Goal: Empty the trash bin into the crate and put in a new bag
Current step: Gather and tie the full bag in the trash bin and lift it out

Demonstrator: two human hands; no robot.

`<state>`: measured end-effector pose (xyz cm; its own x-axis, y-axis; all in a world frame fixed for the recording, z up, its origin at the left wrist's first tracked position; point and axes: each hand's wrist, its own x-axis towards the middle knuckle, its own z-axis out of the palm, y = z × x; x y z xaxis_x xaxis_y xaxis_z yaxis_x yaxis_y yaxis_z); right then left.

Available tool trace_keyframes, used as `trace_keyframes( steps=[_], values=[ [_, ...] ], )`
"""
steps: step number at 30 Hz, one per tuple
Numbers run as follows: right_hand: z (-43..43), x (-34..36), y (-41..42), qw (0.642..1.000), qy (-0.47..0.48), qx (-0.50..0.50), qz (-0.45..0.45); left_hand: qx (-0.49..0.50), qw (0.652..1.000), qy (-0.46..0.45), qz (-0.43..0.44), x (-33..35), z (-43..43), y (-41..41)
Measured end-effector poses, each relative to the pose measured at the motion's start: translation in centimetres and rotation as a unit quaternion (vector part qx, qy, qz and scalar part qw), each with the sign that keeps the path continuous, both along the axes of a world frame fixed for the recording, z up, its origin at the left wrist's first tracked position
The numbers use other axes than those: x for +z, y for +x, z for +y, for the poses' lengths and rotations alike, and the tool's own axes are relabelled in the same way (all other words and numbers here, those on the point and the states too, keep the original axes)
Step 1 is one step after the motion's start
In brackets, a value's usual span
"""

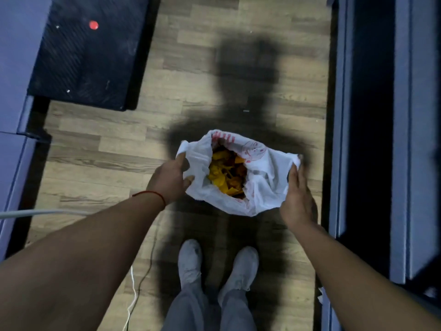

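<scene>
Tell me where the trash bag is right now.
In the head view, the bag is centre frame, held open between the left hand and the right hand, over the floor just ahead of the shoes.

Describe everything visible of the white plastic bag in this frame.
The white bag is thin, crinkled plastic with red print on its far side. Its mouth gapes upward, showing yellow and orange scraps inside. The left hand grips one handle, the right hand the other, above the wood floor ahead of the shoes.
</scene>
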<state>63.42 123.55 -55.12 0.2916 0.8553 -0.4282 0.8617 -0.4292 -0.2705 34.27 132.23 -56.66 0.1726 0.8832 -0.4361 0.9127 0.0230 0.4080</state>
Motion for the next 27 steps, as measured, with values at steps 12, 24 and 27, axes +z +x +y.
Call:
trace_keyframes(
  steps=[12, 24, 27],
  values=[
    [0.6, 6.0, -3.7, 0.996, 0.06, 0.041, 0.06, 0.032, 0.998, 0.038, -0.049, 7.6, -1.8, 3.7],
    [-0.5, 10.9, -7.9, 0.97, 0.14, 0.154, 0.127, 0.059, 0.995, 0.012, -0.081, 12.9, -3.5, 4.3],
    [-1.0, 11.4, -9.0, 0.969, 0.124, 0.16, 0.143, 0.115, 0.985, 0.023, -0.124, 13.5, -3.8, 4.0]
  ],
)
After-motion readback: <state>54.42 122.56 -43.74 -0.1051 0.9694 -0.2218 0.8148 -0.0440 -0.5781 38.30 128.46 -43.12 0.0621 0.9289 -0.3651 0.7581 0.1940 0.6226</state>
